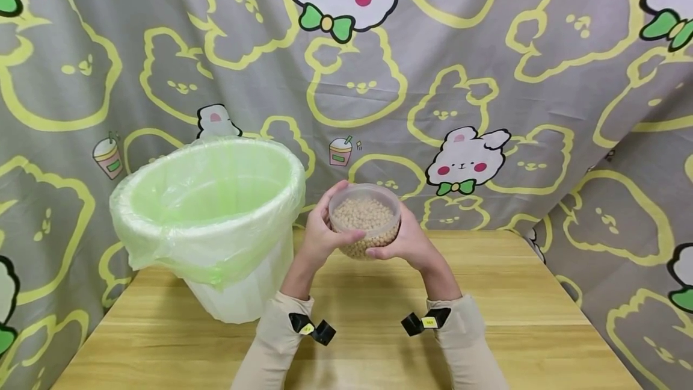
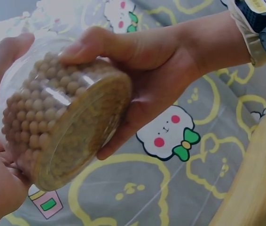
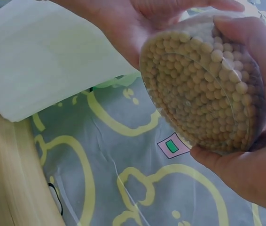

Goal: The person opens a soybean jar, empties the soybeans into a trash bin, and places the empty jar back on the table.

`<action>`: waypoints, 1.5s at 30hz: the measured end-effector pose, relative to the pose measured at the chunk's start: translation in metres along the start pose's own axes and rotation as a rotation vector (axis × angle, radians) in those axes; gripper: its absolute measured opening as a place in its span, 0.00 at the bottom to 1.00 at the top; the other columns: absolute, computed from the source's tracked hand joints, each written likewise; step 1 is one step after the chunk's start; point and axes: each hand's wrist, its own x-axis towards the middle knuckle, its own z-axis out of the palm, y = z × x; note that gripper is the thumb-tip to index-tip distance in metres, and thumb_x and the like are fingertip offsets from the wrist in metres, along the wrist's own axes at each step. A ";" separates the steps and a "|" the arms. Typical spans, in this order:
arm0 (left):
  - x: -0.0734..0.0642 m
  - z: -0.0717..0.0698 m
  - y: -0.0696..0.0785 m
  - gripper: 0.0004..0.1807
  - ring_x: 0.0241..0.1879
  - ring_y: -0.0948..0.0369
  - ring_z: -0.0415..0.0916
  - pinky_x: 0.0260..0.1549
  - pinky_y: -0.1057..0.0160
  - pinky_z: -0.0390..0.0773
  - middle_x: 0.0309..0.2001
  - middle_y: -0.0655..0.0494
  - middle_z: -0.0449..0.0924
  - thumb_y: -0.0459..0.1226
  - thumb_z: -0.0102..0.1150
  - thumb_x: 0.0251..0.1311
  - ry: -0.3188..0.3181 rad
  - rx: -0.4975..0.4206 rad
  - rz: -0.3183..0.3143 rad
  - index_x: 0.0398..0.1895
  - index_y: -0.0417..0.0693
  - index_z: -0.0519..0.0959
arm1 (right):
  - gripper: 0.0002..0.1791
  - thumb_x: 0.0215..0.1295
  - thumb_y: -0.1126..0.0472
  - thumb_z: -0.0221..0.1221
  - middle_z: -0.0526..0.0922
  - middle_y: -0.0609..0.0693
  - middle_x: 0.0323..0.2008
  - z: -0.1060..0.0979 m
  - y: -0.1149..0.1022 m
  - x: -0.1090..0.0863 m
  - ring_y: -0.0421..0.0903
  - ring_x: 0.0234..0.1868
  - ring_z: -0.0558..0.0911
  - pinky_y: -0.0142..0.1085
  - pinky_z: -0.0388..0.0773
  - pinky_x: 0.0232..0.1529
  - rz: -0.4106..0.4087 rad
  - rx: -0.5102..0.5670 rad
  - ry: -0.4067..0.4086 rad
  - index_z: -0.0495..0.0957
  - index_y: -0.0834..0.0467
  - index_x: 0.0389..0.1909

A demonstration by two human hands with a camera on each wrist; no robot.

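Note:
A clear round plastic jar (image 1: 364,221), its top uncovered, holds many small beige balls (image 1: 363,214). Both hands grip it in the air above the table, one from each side. My left hand (image 1: 320,230) curls round the left side, thumb across the front. On the opposite side, my right hand (image 1: 409,238) has its thumb low on the wall. The two wrist views look up at the jar's round base (image 2: 83,132), with balls showing through the plastic (image 3: 194,89). In the head view the jar leans slightly toward me.
A white trash bin (image 1: 238,287) with a light green bag (image 1: 216,257) folded over its rim stands on the wooden table (image 1: 373,342), left of my hands. A grey curtain (image 1: 373,137) with cartoon rabbits hangs behind and on the right. Each sleeve carries a small black device (image 1: 314,328).

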 end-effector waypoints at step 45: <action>0.010 -0.020 -0.050 0.49 0.79 0.50 0.55 0.78 0.51 0.53 0.77 0.48 0.63 0.27 0.73 0.51 0.327 -0.032 -0.165 0.78 0.44 0.60 | 0.60 0.43 0.78 0.74 0.58 0.56 0.75 -0.056 -0.005 -0.014 0.47 0.67 0.67 0.23 0.74 0.58 0.102 -0.075 0.382 0.55 0.56 0.78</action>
